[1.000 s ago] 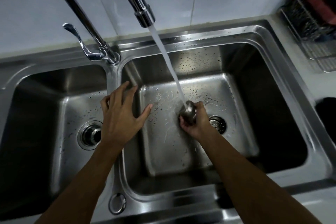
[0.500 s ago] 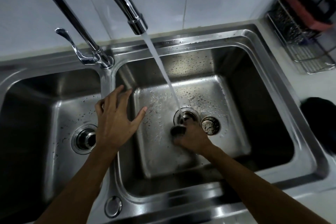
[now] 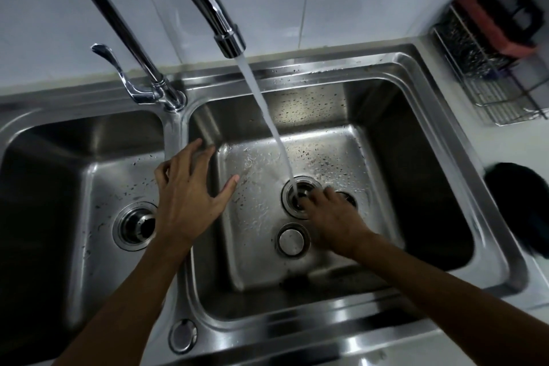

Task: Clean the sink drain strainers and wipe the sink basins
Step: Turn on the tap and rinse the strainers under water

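In the right basin point(image 3: 386, 134) of the steel double sink, water runs from the faucet spout point(image 3: 230, 43) straight into the open drain point(image 3: 298, 197). My right hand point(image 3: 332, 218) hovers low over the basin floor, its fingertips at the drain's right rim, holding nothing that I can see. A round metal stopper point(image 3: 292, 242) lies flat on the floor just in front of the drain. Another round strainer piece point(image 3: 347, 197) shows partly behind my right hand. My left hand point(image 3: 190, 196) rests on the divider with its fingers spread. The left basin's drain point(image 3: 135, 224) has its strainer in place.
The faucet lever point(image 3: 118, 74) stands at the back of the divider. A wire rack point(image 3: 490, 92) with a red and black item sits on the counter at the back right. A dark cloth point(image 3: 517, 205) lies beside the right rim. A round cap point(image 3: 182, 336) sits on the front ledge.
My right hand took the metal piece out of the water stream, laid it on the basin floor and moved to the drain. The left hand has stayed on the divider.
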Demonstrator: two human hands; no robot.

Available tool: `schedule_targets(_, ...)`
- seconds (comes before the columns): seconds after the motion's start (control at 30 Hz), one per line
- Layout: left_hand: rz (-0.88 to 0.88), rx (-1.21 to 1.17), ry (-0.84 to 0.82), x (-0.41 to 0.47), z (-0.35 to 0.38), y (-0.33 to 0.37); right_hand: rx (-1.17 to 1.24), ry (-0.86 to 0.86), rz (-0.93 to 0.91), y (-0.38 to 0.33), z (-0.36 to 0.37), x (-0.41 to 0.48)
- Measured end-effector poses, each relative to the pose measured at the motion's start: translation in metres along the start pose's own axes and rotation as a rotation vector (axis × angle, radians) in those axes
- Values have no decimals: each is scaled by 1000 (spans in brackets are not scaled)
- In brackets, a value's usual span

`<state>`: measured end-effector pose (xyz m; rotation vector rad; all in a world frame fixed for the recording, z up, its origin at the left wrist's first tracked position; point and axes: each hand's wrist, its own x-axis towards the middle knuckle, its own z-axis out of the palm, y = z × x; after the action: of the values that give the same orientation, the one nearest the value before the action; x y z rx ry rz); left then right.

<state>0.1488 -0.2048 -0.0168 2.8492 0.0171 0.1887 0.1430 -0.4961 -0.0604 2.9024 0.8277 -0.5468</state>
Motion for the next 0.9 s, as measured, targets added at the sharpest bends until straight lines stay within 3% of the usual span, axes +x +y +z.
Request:
schedule_targets(0.1,2,-6,0,0,1,1,-47,-100,230,35,-1,-4)
schedule_targets(0.2,5,-5,18,-1,0,0,119,-216,333,51,3,-1)
schedule_targets(0.43,-1,24,-1,0,3,-2,329,6,262,16,-1,50)
schedule_targets(0.57,-10,19,4,1,3,-2,347,62,248,2,0,69)
schedule_targets(0.9,-4,9,34,0,4,-2,661,195,259,4,15,70)
